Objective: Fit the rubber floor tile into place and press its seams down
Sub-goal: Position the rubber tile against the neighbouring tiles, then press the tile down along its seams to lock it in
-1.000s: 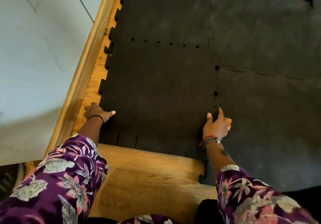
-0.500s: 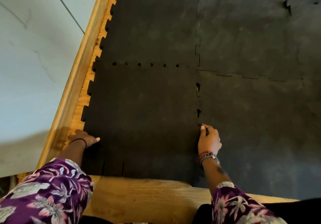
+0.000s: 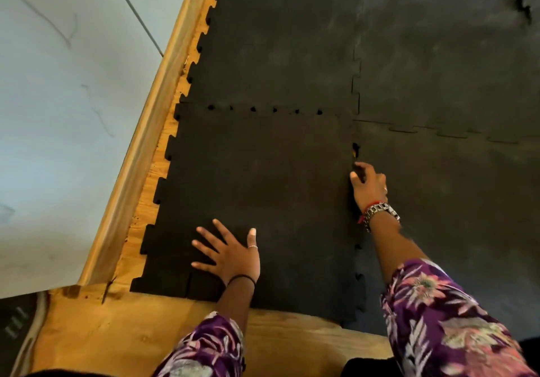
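A black rubber floor tile point(image 3: 263, 178) with toothed edges lies on the wooden subfloor, meeting laid tiles on its far and right sides. Small gaps show along the far seam point(image 3: 274, 109) and the right seam point(image 3: 355, 150). My left hand point(image 3: 230, 255) lies flat on the tile near its near edge, fingers spread. My right hand point(image 3: 368, 186) is on the right seam, its fingertips pressed into the joint, fingers curled with nothing in them.
Laid black tiles point(image 3: 438, 69) cover the floor ahead and to the right. Bare plywood point(image 3: 152, 332) shows along the near edge and in a strip on the left. A wooden baseboard point(image 3: 152, 119) and a pale wall point(image 3: 58, 99) run along the left.
My left hand has moved from the tile's left edge onto its surface and spread flat. My right hand has slid further up the right seam. The camera has moved closer.
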